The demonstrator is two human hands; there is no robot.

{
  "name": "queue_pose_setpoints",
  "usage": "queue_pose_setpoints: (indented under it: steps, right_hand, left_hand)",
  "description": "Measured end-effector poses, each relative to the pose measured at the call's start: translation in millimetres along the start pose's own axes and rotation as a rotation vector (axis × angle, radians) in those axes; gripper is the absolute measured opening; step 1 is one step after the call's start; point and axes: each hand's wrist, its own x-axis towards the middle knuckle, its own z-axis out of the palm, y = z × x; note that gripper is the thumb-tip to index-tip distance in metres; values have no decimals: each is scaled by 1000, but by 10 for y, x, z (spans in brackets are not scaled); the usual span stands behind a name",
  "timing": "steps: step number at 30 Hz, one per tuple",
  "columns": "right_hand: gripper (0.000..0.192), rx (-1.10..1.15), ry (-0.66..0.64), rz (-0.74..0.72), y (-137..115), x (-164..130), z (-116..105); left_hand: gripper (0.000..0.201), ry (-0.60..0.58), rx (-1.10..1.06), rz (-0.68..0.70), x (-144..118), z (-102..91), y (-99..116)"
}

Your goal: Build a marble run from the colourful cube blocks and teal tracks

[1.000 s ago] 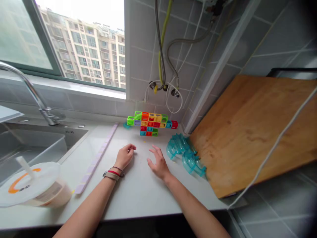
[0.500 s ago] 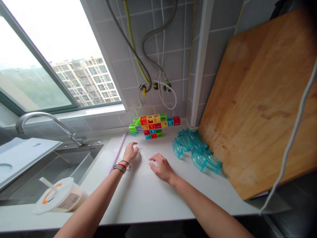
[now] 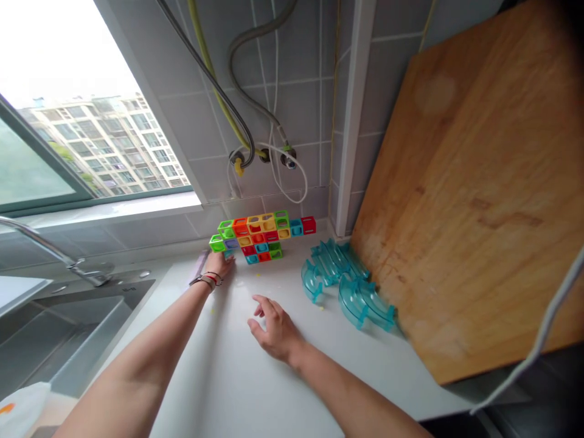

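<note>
- Left hand [image 3: 219, 264] stretched to the back of the counter, its fingers curled at the lower left corner of the block structure [image 3: 261, 236]; whether they grip a piece or merely touch cannot be told, since the fingertips are hidden against the green block [image 3: 216, 244] at that end.
- Right hand [image 3: 272, 329] held low over the bare countertop [image 3: 255, 377], palm down, fingers [image 3: 261, 306] loosely spread and empty, pointing toward the blocks.
- The block structure stands against the tiled back wall [image 3: 301, 109], its long axis running left to right along the wall; green at the left end, red [image 3: 309, 224] at the right, orange, yellow and blue between.
- From the right hand the structure lies straight ahead and clearly apart; from the left hand it is at the fingertips, so the left hand is by far the nearer.
- A bracelet and band [image 3: 207, 280] circle the left wrist.
- Clear teal curved pieces [image 3: 347, 283] lie heaped to the right of the blocks, near the right hand's far side and just beside a large wooden cutting board [image 3: 474, 201] leaning against the wall.
- At left, a sink [image 3: 68, 328] with a faucet [image 3: 55, 255] under the window [image 3: 82, 140]; hoses [image 3: 237, 115] hang down the wall above the blocks.
</note>
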Motion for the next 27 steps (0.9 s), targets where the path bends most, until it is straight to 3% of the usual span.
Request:
queue_pose_setpoints:
  steps: [6, 14, 18, 21, 24, 27]
  right_hand:
    - [45, 6, 42, 11, 72, 32, -20]
    - [21, 84, 118, 69, 213, 105, -134]
    - [23, 135, 162, 134, 237, 128, -210]
    - [51, 148, 61, 143, 220, 102, -222]
    - [82, 130, -81, 85, 190, 68, -226]
    - [74, 88, -147, 88, 188, 65, -240]
  left_hand:
    - [21, 87, -94, 10, -231, -78, -41]
    - [28, 125, -352, 39, -1191, -336, 77]
    - [32, 74, -507, 65, -1803, -468, 326]
    - [28, -7, -762, 13, -2189, -526, 582]
    - [27, -159, -936, 1, -2406, -550, 811]
    - [26, -302, -946, 61, -2425, -560, 939]
